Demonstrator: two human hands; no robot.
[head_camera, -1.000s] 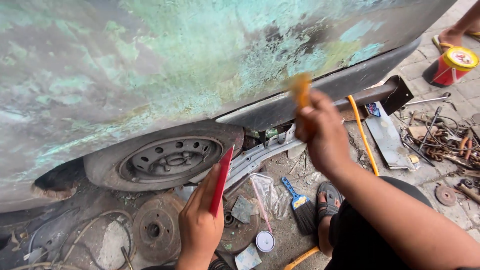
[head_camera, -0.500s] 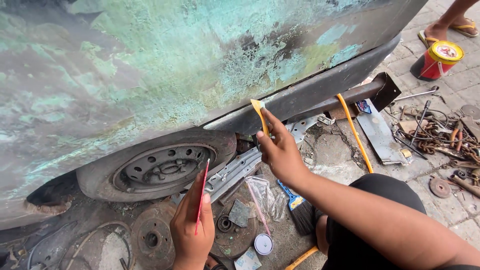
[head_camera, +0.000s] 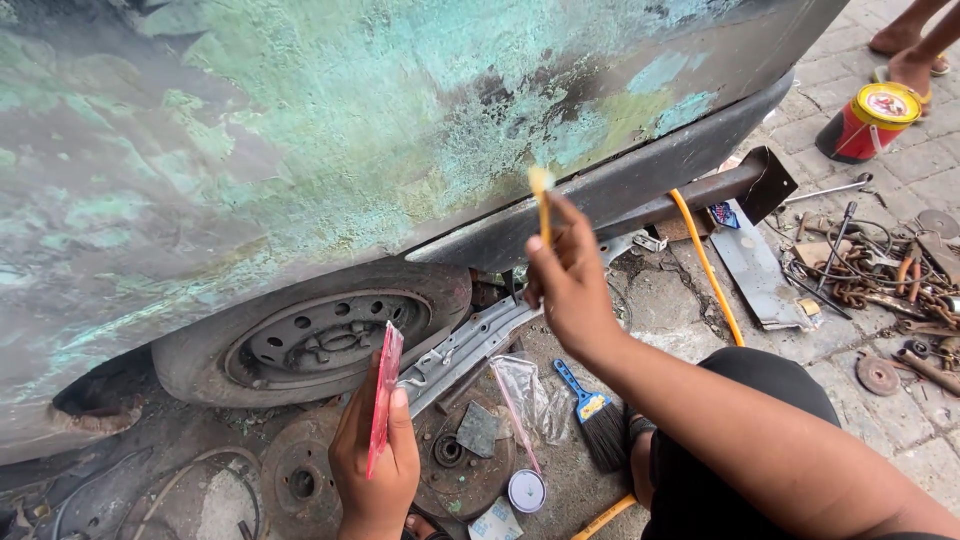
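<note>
Low at centre-left, left hand (head_camera: 375, 470) clamped on a thin red card (head_camera: 384, 395) seen edge-on beside the half-hidden wheel (head_camera: 315, 335); mid-frame, right hand (head_camera: 572, 285) pinching a yellow scraper (head_camera: 541, 200) against the mottled green panel (head_camera: 330, 130), blade blurred.

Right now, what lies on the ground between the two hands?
In the head view, a bent grey metal strip runs between the left hand, holding a red card, and the right hand, holding a yellow spreader.

Right hand (head_camera: 572, 285) is raised with the forearm stretched out, fingers pinched shut. Left hand (head_camera: 375, 465) is upright, fingers clasped.
</note>
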